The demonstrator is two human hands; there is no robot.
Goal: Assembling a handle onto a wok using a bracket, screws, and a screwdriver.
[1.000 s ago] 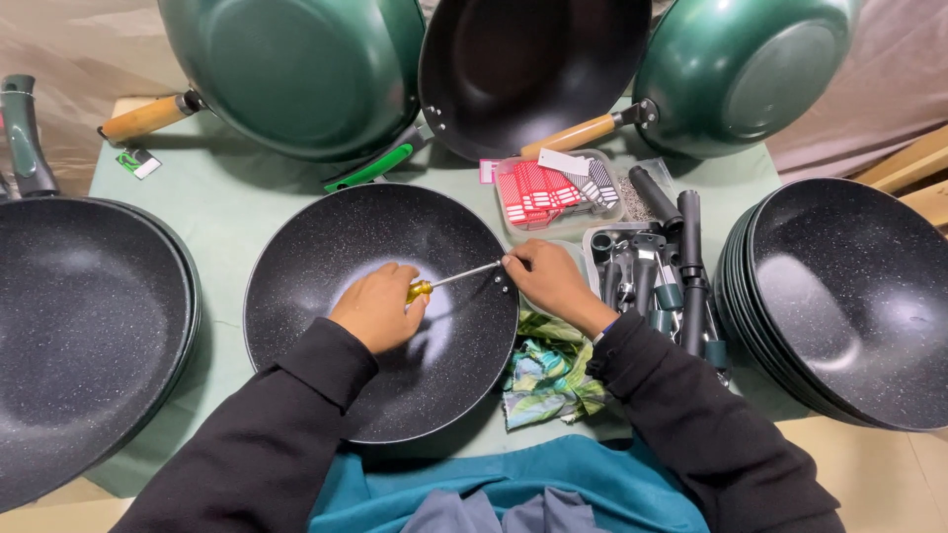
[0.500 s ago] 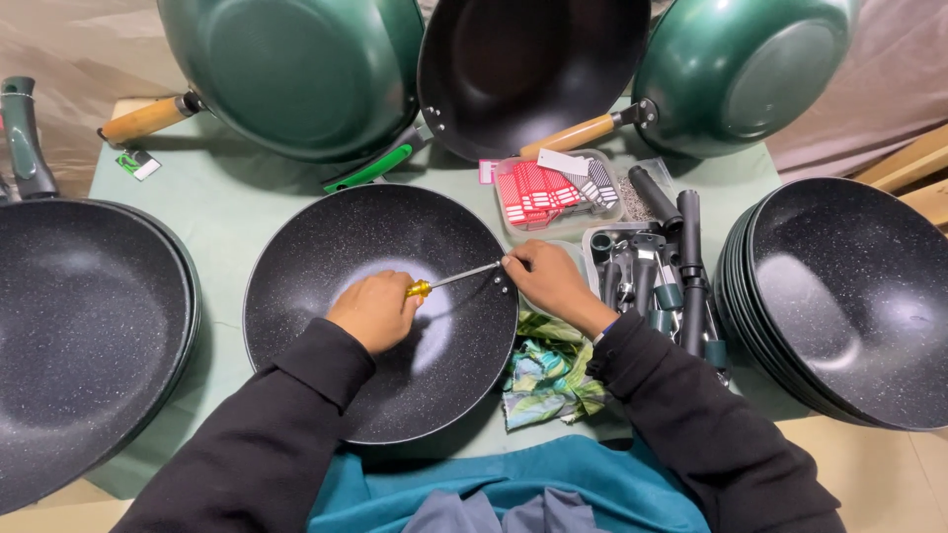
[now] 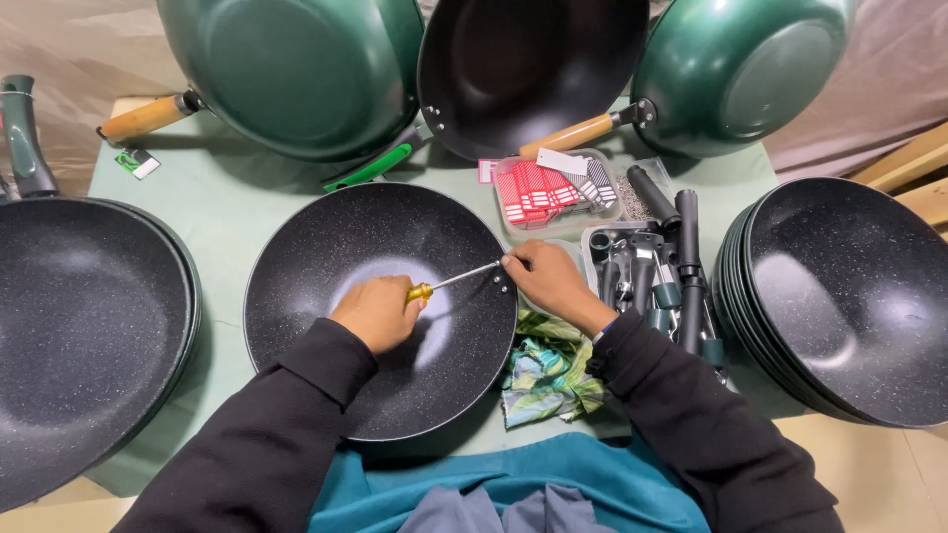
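A black speckled wok (image 3: 326, 257) lies in the middle of the green table, in front of me. My left hand (image 3: 377, 311) rests inside it, closed on the yellow handle of a screwdriver (image 3: 449, 283). The thin metal shaft runs right to the wok's rim. There my right hand (image 3: 546, 279) pinches the rim by the rivets, at the screwdriver's tip. What sits under those fingers is hidden.
A black wok (image 3: 79, 326) sits at the left and a stack of black woks (image 3: 849, 296) at the right. Three woks (image 3: 306, 69) lean at the back. A tray of red and white tags (image 3: 538, 192), a tray of dark handles (image 3: 652, 276) and a patterned cloth (image 3: 548, 370) lie by my right hand.
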